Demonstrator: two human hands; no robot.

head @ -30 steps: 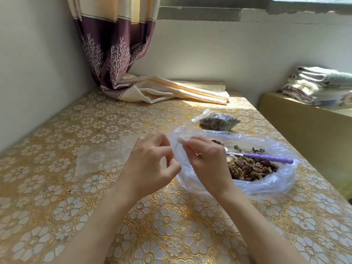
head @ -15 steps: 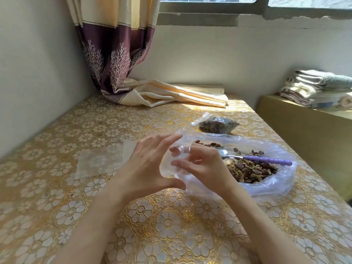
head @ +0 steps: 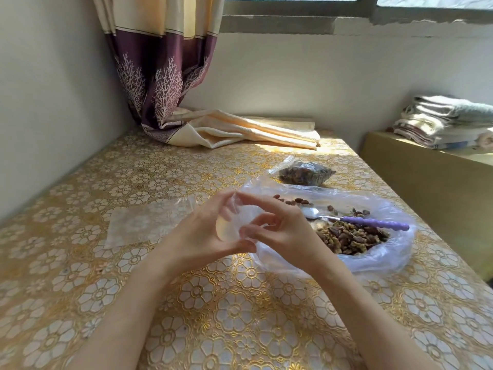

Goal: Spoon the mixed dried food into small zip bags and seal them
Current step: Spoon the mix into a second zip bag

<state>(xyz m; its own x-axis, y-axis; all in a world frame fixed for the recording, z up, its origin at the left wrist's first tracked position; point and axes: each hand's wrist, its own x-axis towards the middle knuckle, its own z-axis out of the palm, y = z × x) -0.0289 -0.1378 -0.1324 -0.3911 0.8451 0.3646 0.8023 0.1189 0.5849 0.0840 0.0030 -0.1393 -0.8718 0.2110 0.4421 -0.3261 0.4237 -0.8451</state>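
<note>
Opening small zip bag (head: 234, 222) — pinched between fingertips of left hand (head: 202, 236) and right hand (head: 280, 231), mouth being spread, bag still unfilled. Spoon (head: 354, 221) laid across dried food (head: 352, 236) just right of bag, purple handle pointed away rightward — right hand nearer.

The big bag (head: 378, 265) with dried food (head: 352, 239) lay right on the table (head: 240, 316), a spoon (head: 354, 220) in it; a filled zip bag (head: 304, 174) behind, flat empty bags (head: 149, 222) left.

Both hands (head: 240, 231) pinch an empty zip bag (head: 234, 222) (clear).
</note>
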